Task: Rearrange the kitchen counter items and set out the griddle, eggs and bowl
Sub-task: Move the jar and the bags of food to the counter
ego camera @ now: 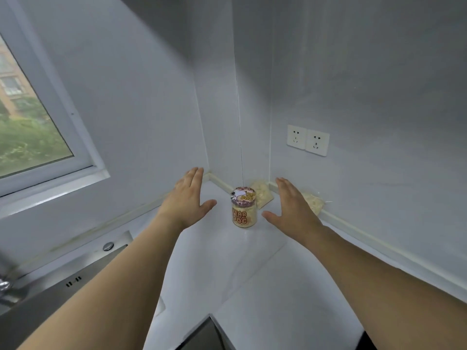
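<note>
While both hands hover flat-fingered, gripping nothing, the left hand [188,198] and right hand [290,208] flank an upright cartoon-lidded jar [244,207] on the white table [252,274]; two pale, possibly food-filled bags [262,195] lean at the wall.

A small clear jar [244,207] stands upright on the white counter [290,286] near the corner, filled with pale contents, its cartoon-dog lid on. Two clear bags [262,195] of pale food lie behind it against the wall.
</note>
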The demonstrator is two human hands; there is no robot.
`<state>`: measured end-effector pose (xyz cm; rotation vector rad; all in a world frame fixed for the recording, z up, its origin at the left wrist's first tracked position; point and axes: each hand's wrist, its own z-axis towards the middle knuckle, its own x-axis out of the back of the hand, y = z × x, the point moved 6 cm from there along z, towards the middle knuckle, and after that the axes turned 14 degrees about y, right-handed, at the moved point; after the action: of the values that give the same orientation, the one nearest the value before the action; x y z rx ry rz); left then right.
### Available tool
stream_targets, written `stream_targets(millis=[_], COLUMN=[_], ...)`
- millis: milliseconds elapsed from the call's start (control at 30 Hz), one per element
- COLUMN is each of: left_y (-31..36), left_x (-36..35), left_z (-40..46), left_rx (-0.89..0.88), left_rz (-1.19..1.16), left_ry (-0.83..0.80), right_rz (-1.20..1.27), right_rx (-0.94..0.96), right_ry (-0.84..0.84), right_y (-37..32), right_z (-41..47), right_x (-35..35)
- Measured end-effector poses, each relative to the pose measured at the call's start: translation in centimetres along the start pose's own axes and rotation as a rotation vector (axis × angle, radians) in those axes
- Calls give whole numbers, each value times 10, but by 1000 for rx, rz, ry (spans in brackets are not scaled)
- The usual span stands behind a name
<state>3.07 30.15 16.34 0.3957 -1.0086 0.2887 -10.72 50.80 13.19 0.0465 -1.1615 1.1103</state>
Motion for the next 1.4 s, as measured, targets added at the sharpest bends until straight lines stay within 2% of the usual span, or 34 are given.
stream_targets(millis=[333,600,767,933,1200,1400], left_y=[-55,-97,-105,-99,-89,-81], left_x=[-109,-200,-250,-283,-322,-336], left_z=[103,125,130,133,148,149], left_rx=[-15,-21,40,62,72,89], left_rz=[-148,-182,-267,-363,-585,-710], left_ry=[-228,-423,-511,-599,-735,-739], right_rz=[-27,-51,-38,-2,185,249], right_rx=[-199,-372,-472,-525,-568,-582], right_ry=[-110,-304,-406,-414,-380,-373], right_y=[37,74,94,107,124,134], right_z=[77,98,95,107,126,124], right_x=[-88,-169,-211,-235,-257,-267])
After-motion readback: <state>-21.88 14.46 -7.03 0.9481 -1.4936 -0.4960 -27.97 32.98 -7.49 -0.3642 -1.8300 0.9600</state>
